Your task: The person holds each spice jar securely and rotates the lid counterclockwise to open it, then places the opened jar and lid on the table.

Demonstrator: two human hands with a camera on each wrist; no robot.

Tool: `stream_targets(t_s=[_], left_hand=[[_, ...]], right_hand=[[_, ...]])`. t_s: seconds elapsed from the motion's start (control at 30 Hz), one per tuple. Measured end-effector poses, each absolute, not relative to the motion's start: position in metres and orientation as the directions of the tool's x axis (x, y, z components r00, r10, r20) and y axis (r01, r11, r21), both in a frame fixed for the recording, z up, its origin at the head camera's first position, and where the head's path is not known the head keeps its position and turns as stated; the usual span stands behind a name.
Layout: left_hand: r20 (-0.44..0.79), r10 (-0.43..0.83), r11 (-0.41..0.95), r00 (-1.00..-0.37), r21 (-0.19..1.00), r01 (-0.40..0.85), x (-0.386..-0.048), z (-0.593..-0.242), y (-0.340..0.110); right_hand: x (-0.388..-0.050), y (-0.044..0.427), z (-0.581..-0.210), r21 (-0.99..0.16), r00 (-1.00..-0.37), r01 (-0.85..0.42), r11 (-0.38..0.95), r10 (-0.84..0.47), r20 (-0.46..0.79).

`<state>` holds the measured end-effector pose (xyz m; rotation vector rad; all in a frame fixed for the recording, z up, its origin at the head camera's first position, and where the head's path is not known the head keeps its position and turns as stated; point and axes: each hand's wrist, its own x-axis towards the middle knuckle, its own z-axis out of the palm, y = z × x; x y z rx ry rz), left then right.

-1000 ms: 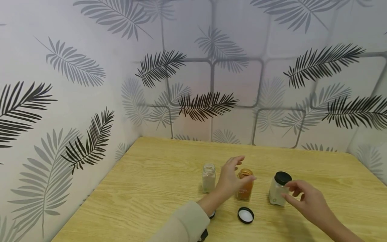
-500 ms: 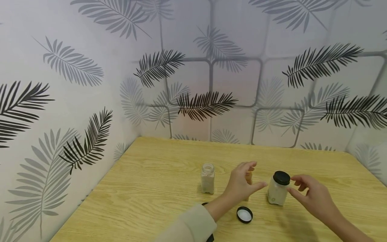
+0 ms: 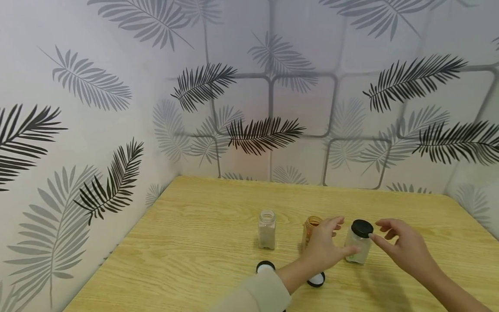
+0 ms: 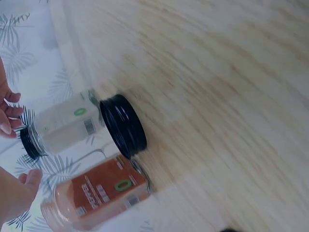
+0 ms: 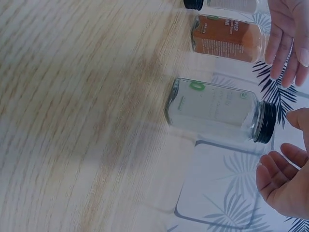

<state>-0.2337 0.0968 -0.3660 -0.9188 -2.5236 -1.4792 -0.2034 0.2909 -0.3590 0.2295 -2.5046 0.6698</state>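
A clear jar of pale powder with a black cap [image 3: 362, 228] stands upright between both hands in the head view. My right hand [image 3: 407, 247] is at its right, fingers loosely bent; in the right wrist view a small gap separates the thumb from the cap. My left hand [image 3: 325, 245] reaches toward the jar from the left, thumb and fingers spread, holding nothing. Behind that hand, partly hidden, is an uncapped jar of orange-red powder [image 4: 104, 193]. Farther left stands an uncapped jar of pale powder [image 3: 267, 234].
Two black lids with white linings lie on the wooden table [image 3: 187, 242]: one lid [image 3: 266, 265] left of the left wrist, another lid [image 3: 316, 279] partly behind the forearm. Leaf-patterned walls [image 3: 249, 173] border the table behind and at left.
My left hand has moved right, past the orange-red jar toward the capped jar. My right hand has drawn slightly back from the capped jar. The jars stay in place.
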Motion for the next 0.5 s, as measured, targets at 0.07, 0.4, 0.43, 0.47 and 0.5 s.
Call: stream_targets(t_s=[0.07,0.4,0.43,0.47,0.5], left_hand=[[0.321,0.466,0.37,-0.825,0.776,0.511,-0.231,-0.366,0.099],[0.186,0.454,0.494,-0.871,0.761,0.42,-0.231,-0.373,0.111],[0.172,0.448,0.501,-0.877,0.765,0.406,-0.231,-0.373,0.112],[0.157,0.441,0.507,-0.883,0.769,0.39,-0.232,-0.374,0.113],[0.141,0.435,0.515,-0.889,0.771,0.375,-0.233,-0.375,0.115]], right_hand=[[-0.204,0.291,-0.359,-0.418,-0.844,-0.287,0.862,-0.021,0.536],[-0.209,0.289,-0.359,-0.416,-0.84,-0.291,0.861,-0.021,0.542],[-0.21,0.288,-0.359,-0.418,-0.846,-0.287,0.862,-0.023,0.533],[-0.21,0.288,-0.359,-0.421,-0.851,-0.285,0.861,-0.025,0.525],[-0.21,0.287,-0.359,-0.423,-0.853,-0.286,0.86,-0.027,0.521]])
